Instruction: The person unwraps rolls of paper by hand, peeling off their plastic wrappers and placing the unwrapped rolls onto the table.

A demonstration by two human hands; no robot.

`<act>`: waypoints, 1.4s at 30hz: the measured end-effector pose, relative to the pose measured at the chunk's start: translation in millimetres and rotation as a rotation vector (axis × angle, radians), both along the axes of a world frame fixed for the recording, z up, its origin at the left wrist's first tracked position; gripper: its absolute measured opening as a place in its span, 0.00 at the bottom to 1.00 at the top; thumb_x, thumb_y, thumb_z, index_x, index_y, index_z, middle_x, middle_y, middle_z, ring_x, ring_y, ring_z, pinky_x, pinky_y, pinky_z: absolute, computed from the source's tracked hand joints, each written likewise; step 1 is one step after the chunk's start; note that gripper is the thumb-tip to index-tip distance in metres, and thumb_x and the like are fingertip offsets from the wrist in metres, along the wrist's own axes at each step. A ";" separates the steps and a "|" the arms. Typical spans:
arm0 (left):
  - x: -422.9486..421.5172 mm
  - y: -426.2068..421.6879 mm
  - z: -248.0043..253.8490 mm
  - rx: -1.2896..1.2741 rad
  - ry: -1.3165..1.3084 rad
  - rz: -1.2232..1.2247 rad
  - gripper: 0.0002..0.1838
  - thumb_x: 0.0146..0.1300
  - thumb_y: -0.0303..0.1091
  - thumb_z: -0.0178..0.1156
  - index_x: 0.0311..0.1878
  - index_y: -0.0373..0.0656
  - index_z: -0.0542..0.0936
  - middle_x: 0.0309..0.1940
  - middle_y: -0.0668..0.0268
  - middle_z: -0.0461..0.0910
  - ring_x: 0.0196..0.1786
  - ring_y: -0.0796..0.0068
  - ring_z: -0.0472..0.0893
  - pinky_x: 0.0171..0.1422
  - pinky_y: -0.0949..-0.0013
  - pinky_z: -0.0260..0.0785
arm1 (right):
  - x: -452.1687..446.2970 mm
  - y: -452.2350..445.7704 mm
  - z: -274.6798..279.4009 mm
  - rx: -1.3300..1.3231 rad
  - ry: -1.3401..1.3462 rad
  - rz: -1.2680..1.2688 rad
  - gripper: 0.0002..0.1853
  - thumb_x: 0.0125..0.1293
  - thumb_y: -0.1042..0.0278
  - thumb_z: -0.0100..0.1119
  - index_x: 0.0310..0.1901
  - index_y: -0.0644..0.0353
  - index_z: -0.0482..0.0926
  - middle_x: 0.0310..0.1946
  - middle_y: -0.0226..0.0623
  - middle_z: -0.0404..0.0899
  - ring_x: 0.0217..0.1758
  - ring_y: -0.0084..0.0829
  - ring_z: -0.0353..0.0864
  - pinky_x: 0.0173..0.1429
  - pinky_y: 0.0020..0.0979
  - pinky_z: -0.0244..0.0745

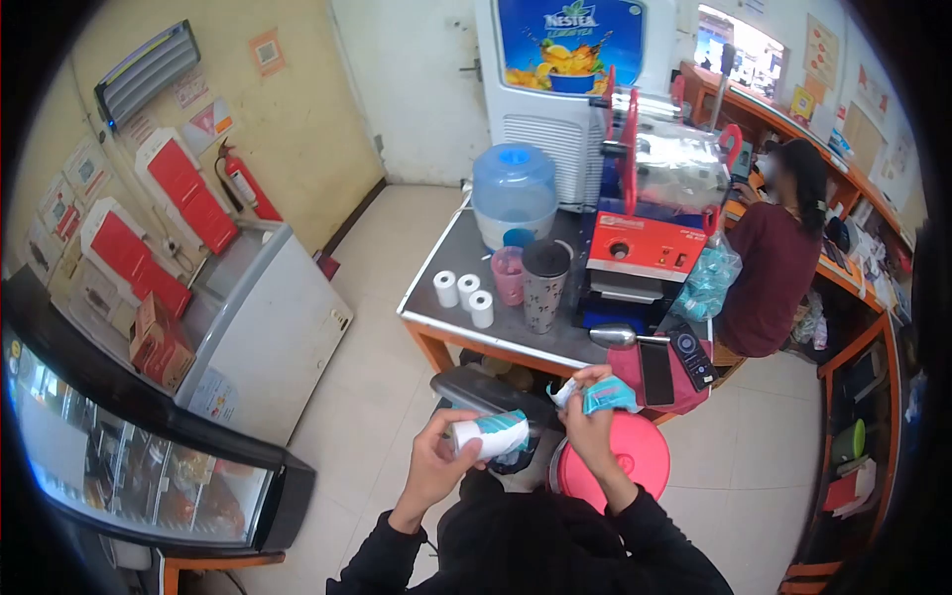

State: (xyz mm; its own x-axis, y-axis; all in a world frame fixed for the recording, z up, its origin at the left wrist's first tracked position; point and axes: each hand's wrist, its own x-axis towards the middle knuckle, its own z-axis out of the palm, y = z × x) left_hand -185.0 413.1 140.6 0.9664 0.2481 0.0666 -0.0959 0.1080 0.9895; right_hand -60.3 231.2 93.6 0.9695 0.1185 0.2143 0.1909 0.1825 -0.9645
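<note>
My left hand (438,464) is closed around a white paper roll (486,436), part of which is still covered by a teal and white wrapper. Slightly higher and to the right, my right hand (591,421) pinches a torn piece of teal wrapper (609,395). Between and behind the hands is a dark bin (481,393) with its lid raised. Below my right hand is a round pink lid (625,461). Several white paper rolls (468,292) stand upright on the table (436,253) ahead.
A blue water container (514,193), a patterned tumbler (545,283), a red sealing machine (645,243), a metal scoop (613,337) and a phone (655,373) are on the table. A person (778,253) sits at the right. A white chest freezer (273,327) and display case (149,466) stand left.
</note>
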 end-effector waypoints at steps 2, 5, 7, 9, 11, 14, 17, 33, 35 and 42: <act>3.3 -4.5 2.4 0.018 -0.060 -0.014 0.18 0.63 0.22 0.60 0.55 0.34 0.72 0.46 0.58 0.77 0.41 0.76 0.81 0.37 0.76 0.79 | -5.5 0.4 5.7 0.027 0.116 0.078 0.13 0.71 0.70 0.44 0.52 0.59 0.75 0.32 0.29 0.73 0.27 0.17 0.69 0.32 0.23 0.68; 16.0 -13.0 -0.4 0.310 -0.094 -0.012 0.16 0.58 0.22 0.63 0.51 0.35 0.76 0.48 0.62 0.73 0.50 0.74 0.74 0.49 0.73 0.74 | -18.7 -6.8 18.9 -0.275 -0.254 0.170 0.18 0.74 0.58 0.44 0.59 0.56 0.73 0.44 0.38 0.76 0.38 0.29 0.71 0.48 0.33 0.69; 25.7 -24.8 7.5 0.147 -0.008 -0.113 0.18 0.59 0.23 0.63 0.53 0.35 0.76 0.49 0.59 0.73 0.49 0.69 0.76 0.54 0.68 0.70 | -22.6 -13.4 20.3 -0.390 -0.415 0.144 0.20 0.69 0.57 0.56 0.59 0.55 0.73 0.42 0.41 0.68 0.42 0.33 0.67 0.51 0.34 0.65; 44.6 -36.8 5.5 0.284 -0.100 -0.150 0.15 0.63 0.32 0.62 0.50 0.37 0.76 0.42 0.60 0.76 0.41 0.71 0.77 0.41 0.70 0.72 | -26.4 -27.8 29.1 -0.332 -0.398 0.194 0.19 0.66 0.54 0.62 0.52 0.55 0.76 0.38 0.38 0.64 0.44 0.34 0.67 0.53 0.34 0.64; 59.2 -47.2 13.8 0.240 -0.099 -0.226 0.19 0.62 0.31 0.63 0.54 0.36 0.73 0.40 0.64 0.77 0.34 0.80 0.76 0.31 0.80 0.69 | -22.7 -41.7 20.1 -0.222 -0.319 0.158 0.15 0.68 0.55 0.60 0.46 0.58 0.76 0.37 0.35 0.67 0.43 0.28 0.69 0.51 0.32 0.66; 77.1 -68.5 19.5 0.273 -0.169 -0.381 0.16 0.61 0.30 0.62 0.51 0.36 0.73 0.36 0.65 0.76 0.30 0.80 0.74 0.30 0.77 0.68 | -28.6 -54.1 7.8 0.227 -0.102 0.192 0.14 0.71 0.56 0.56 0.42 0.60 0.74 0.34 0.31 0.71 0.39 0.22 0.71 0.45 0.27 0.67; 93.7 -100.5 32.5 0.620 -0.540 -0.473 0.16 0.66 0.41 0.58 0.49 0.39 0.75 0.41 0.60 0.73 0.40 0.69 0.74 0.40 0.65 0.69 | -50.6 -82.0 19.5 0.337 0.098 0.054 0.13 0.73 0.56 0.54 0.38 0.58 0.73 0.31 0.27 0.74 0.34 0.16 0.73 0.38 0.23 0.68; 111.4 -139.6 -21.0 -0.354 -0.216 -0.739 0.27 0.73 0.50 0.46 0.59 0.32 0.68 0.54 0.50 0.70 0.52 0.53 0.77 0.59 0.56 0.70 | -63.3 -121.6 39.1 0.996 0.325 -0.434 0.21 0.74 0.43 0.44 0.29 0.50 0.69 0.20 0.19 0.59 0.20 0.16 0.58 0.25 0.21 0.57; 123.5 -136.4 -33.4 -0.910 -0.072 -1.217 0.27 0.69 0.51 0.51 0.57 0.35 0.69 0.48 0.50 0.72 0.49 0.52 0.77 0.55 0.54 0.74 | -58.0 -116.1 22.3 0.876 0.101 -0.528 0.22 0.74 0.44 0.45 0.26 0.49 0.67 0.19 0.18 0.57 0.19 0.15 0.55 0.25 0.20 0.56; 77.1 -124.6 -48.1 -0.321 0.526 -0.880 0.19 0.67 0.53 0.48 0.39 0.46 0.74 0.24 0.61 0.74 0.24 0.65 0.74 0.26 0.62 0.70 | -46.1 -93.3 -17.2 0.016 0.151 -0.560 0.21 0.72 0.46 0.51 0.32 0.57 0.69 0.25 0.25 0.65 0.29 0.19 0.66 0.32 0.25 0.62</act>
